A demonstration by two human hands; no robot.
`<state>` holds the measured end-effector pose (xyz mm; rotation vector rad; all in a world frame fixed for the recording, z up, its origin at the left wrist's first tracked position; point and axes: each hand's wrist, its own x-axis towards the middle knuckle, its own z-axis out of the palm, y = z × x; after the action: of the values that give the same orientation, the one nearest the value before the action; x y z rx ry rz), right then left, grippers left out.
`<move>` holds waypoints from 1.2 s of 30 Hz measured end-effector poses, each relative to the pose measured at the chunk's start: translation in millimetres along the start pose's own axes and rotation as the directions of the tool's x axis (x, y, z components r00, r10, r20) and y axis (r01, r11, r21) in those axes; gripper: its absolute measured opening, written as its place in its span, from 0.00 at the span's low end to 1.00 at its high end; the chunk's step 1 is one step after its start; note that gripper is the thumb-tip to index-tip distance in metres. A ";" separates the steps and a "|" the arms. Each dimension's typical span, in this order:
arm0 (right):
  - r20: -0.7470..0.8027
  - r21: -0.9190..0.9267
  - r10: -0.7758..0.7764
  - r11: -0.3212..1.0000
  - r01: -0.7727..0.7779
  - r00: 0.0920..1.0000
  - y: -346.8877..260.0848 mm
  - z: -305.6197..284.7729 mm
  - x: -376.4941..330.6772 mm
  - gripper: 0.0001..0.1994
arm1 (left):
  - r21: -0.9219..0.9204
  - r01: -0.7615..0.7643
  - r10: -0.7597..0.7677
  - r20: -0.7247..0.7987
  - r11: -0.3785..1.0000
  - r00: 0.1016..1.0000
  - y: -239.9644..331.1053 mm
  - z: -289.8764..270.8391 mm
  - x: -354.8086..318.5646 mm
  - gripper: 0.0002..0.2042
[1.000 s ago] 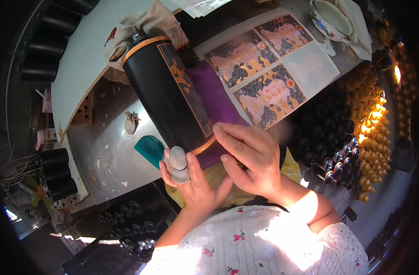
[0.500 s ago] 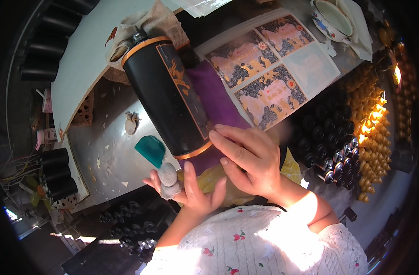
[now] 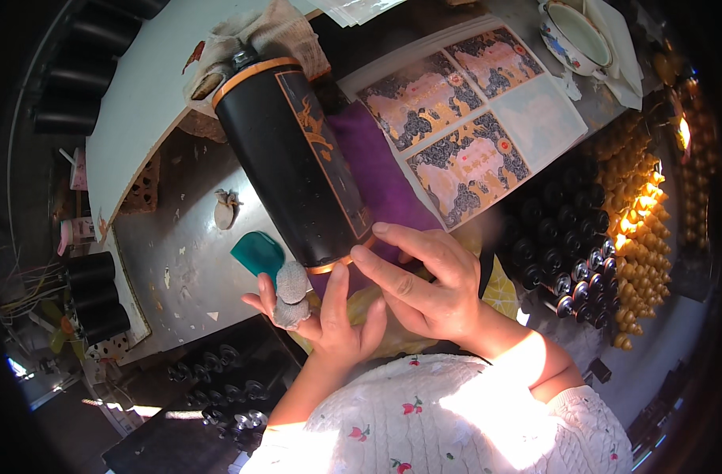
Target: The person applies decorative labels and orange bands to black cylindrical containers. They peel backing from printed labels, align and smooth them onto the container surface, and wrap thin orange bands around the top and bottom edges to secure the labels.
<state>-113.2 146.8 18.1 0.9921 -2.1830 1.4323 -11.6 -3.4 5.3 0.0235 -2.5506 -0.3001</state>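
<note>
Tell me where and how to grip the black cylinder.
Probably at mid-length of the black cylinder, the left hand coming from its left: that flank is undecorated and open, while the printed panel runs down the right. Spread the palm along the curve; the body looks too thick to encircle. The right hand, at the copper-coloured near rim, could steady that end.

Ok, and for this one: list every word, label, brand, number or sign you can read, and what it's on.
None can be read clearly enough to quote.
Printed sheets: small gold and red marks, too small and blurred to read.
Black cylinder: gold design in a framed panel, no legible lettering.
Pink container at the left: any print is too small to make out.
</note>
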 end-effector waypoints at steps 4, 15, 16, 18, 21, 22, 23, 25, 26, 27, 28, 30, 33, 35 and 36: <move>0.003 0.002 -0.001 1.000 0.001 1.000 0.3 0.2 0.1 0.25 | 0.008 0.048 -0.049 0.055 0.999 0.997 2.1 0.1 -2.8 0.30; 0.013 -0.012 0.009 1.000 -0.008 1.000 -0.9 -0.5 0.1 0.25 | -0.011 -0.012 0.012 0.048 1.000 0.999 4.9 1.8 -4.1 0.31; 0.016 -0.019 0.006 1.000 -0.005 1.000 -1.0 -0.6 -0.1 0.26 | 0.006 -0.060 0.060 0.053 0.998 0.997 3.3 1.4 -3.1 0.37; 0.026 -0.025 0.005 1.000 -0.004 1.000 -2.2 -1.6 -0.3 0.26 | -0.087 0.021 -0.023 -0.024 0.996 0.999 -0.6 4.0 -9.0 0.41; 0.047 -0.036 0.004 0.999 -0.002 0.999 -4.9 -3.4 -0.5 0.27 | -0.124 0.114 -0.111 0.035 0.986 0.993 -4.8 6.0 -13.1 0.46; 0.053 -0.050 0.000 0.999 0.003 0.999 -4.9 -3.0 -0.6 0.27 | -0.091 0.122 -0.113 0.094 0.988 0.989 -3.7 3.6 -7.1 0.47; 0.059 -0.064 -0.005 0.998 0.008 0.998 -4.9 -2.5 -0.7 0.27 | -0.058 0.127 -0.117 0.151 0.990 0.982 -3.2 2.7 -3.5 0.47; 0.063 -0.077 -0.007 0.997 0.011 0.998 -6.6 -1.6 -0.8 0.27 | -0.073 0.126 -0.113 0.160 0.989 0.981 -2.6 2.4 -3.3 0.48; 0.065 -0.084 -0.007 0.996 0.013 0.998 -7.2 -1.0 -0.7 0.27 | -0.058 0.120 -0.108 0.172 0.991 0.979 -3.4 1.2 -4.1 0.48; 0.043 -0.076 -0.020 0.997 0.023 0.999 -6.2 0.2 -0.2 0.28 | -0.043 0.112 -0.102 0.185 0.993 0.977 -3.8 0.4 -4.6 0.48; 0.022 -0.069 -0.033 0.997 0.034 0.999 -4.0 2.0 0.4 0.29 | -0.046 0.114 -0.104 0.178 0.992 0.979 -3.6 0.4 -4.7 0.48; -0.005 -0.044 -0.035 0.998 0.035 0.999 -1.5 4.3 -0.9 0.30 | -0.051 0.117 -0.107 0.164 0.992 0.981 -3.4 1.3 -5.2 0.48; -0.012 -0.012 -0.029 1.000 0.029 1.000 0.0 5.3 -1.7 0.30 | -0.062 0.118 -0.110 0.109 0.991 0.988 -2.2 4.8 -7.0 0.48; -0.008 -0.019 -0.056 0.998 0.056 0.998 0.5 4.7 -0.2 0.29 | -0.049 0.063 -0.058 0.093 0.997 0.994 -0.2 4.0 -7.0 0.48; -0.010 0.101 0.109 0.989 -0.107 0.994 -3.1 0.0 2.0 0.29 | -0.044 0.034 -0.030 0.085 0.998 0.996 -0.1 4.1 -6.7 0.48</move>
<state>-112.4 145.3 21.4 0.9043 -2.2022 1.6077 -8.2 -2.1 -1.7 0.0356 -2.6283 -0.3785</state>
